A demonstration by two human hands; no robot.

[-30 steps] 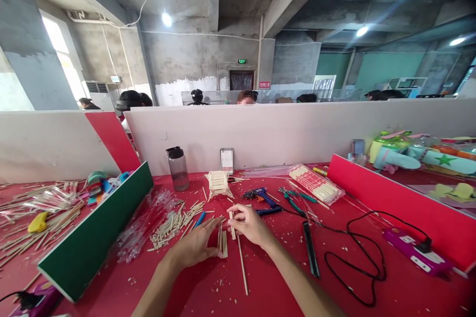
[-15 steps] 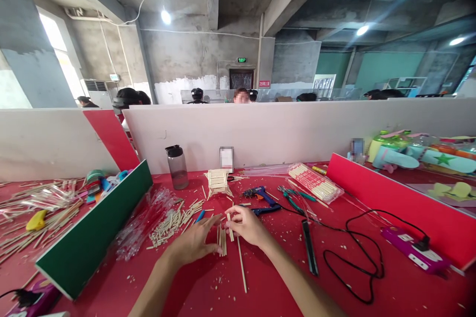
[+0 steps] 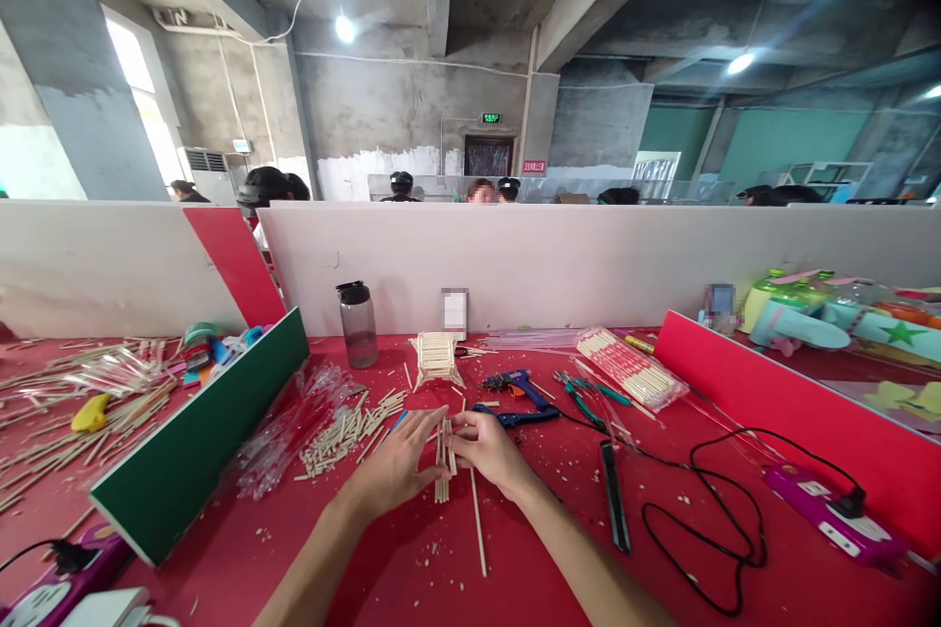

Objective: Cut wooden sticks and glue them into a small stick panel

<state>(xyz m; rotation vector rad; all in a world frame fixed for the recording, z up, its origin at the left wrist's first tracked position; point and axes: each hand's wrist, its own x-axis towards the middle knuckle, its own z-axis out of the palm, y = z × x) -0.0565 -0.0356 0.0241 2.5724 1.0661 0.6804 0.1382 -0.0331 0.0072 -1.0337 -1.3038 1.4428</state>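
A short row of cut wooden sticks [image 3: 442,470] lies side by side on the red table [image 3: 412,568]. My left hand [image 3: 393,465] rests flat against the left edge of the row, fingers stretched out. My right hand [image 3: 489,449] presses in from the right, fingertips pinched on one stick at the top of the row. A longer single stick [image 3: 477,524] lies just below my right hand. Behind the hands stands a small stick-built frame [image 3: 436,360].
A blue glue gun [image 3: 519,387], green-handled pliers [image 3: 588,402], a black tool [image 3: 614,505], a black cable [image 3: 706,529] and a purple power strip [image 3: 823,509] lie right. Cut stick pieces [image 3: 345,431], plastic sleeves [image 3: 286,431], a bottle [image 3: 358,323] and a green divider [image 3: 198,441] sit left.
Both hands have drawn closer together around the stick row, the left fingers stretching up along it. The camera has tipped and shifted a little.
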